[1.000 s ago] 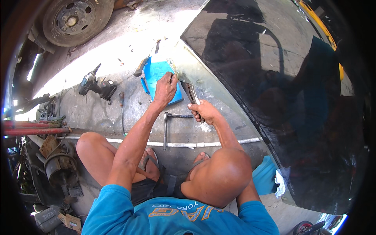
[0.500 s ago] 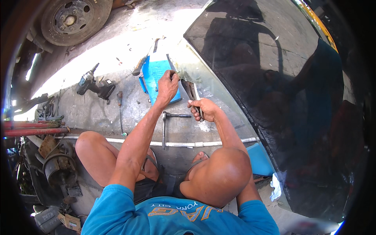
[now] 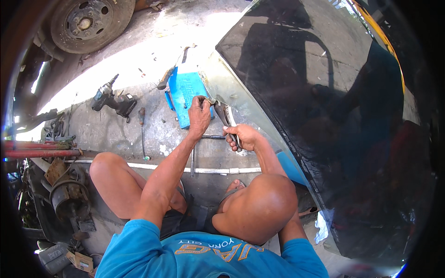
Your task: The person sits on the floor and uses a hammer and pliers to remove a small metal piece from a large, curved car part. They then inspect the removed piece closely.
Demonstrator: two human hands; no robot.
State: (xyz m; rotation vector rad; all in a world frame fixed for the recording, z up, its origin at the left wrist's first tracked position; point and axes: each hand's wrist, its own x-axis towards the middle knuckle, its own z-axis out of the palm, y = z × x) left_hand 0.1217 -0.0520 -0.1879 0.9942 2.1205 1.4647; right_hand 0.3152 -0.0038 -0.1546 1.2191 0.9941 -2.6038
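A large dark-tinted glass panel (image 3: 333,134) with a clear border (image 3: 241,88) slants across the right side. My left hand (image 3: 200,116) is closed in a pinch at the near-left corner of that border, above a blue case (image 3: 190,85). Pliers (image 3: 221,112) with long handles are gripped in my right hand (image 3: 244,136), and their jaws meet the glass edge beside my left fingertips. Exactly what the jaws bite on is too small to tell. Below the hands lies a ratchet wrench (image 3: 193,160), its head partly hidden by my left wrist.
To the left lie a cordless impact driver (image 3: 113,101) and a screwdriver (image 3: 142,118). A white pipe (image 3: 208,170) runs across the floor before my feet. A wheel (image 3: 88,25) stands at the far left, with red bars (image 3: 41,153) and metal parts (image 3: 69,199) nearer.
Both hands have come slightly toward me, the left one more. The pliers have moved with the right hand, and the glass panel has shifted a little to the left.
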